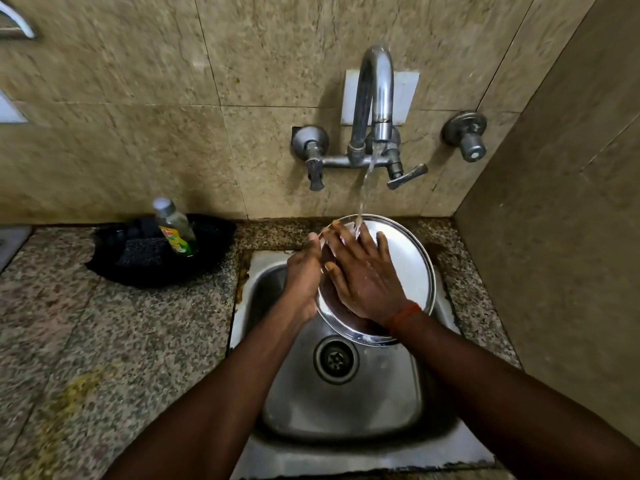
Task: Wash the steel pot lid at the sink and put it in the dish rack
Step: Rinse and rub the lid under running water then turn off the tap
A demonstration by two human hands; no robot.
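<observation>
Tilting over the steel sink [346, 410], the steel pot lid [408, 268] sits under water running from the tap [375, 95]. The left hand [303, 275] closes its grip on the lid's left rim, thumb up along the edge. The right hand [360, 271] lies flat and open on the lid's face, fingers spread, gripping nothing. On the speckled bench [104, 341] to the left, a black tray [156, 268] holds a soap bottle [175, 230].

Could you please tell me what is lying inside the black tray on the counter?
Inside the black tray a dish soap bottle stands leaning, beside a dark scrub pad. Whatever lies beneath them is hidden.
</observation>
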